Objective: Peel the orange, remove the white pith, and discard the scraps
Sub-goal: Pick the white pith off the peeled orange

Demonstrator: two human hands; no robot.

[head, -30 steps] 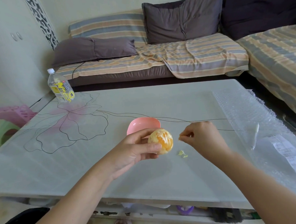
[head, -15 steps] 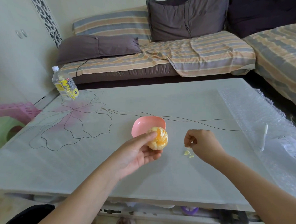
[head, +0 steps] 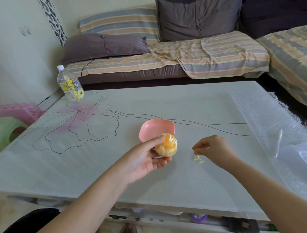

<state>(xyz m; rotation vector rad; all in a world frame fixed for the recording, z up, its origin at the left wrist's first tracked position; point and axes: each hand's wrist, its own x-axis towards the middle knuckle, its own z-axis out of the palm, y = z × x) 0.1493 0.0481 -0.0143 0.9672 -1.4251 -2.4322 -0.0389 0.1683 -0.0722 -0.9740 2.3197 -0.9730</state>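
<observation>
My left hand point(head: 146, 158) holds a peeled orange point(head: 166, 144) just above the table, thumb on top and fingers underneath; patches of white pith still cling to its segments. A pink bowl point(head: 154, 127) stands right behind the orange. To the right, my right hand point(head: 213, 149) hovers low over a small pile of pale pith scraps point(head: 197, 159) on the table, its fingertips curled together just above them. Whether a scrap is pinched between the fingers cannot be made out.
The white table point(head: 112, 167) has a drawn flower pattern. A plastic bottle with a yellow label point(head: 70, 84) stands at its far left corner. Bubble wrap point(head: 270, 124) with a white pen point(head: 278, 140) and a paper slip covers the right side. Sofas lie beyond.
My right hand dropped from beside the orange down to the pith scraps on the table. The left hand with the orange moved slightly away from it, toward the bowl.
</observation>
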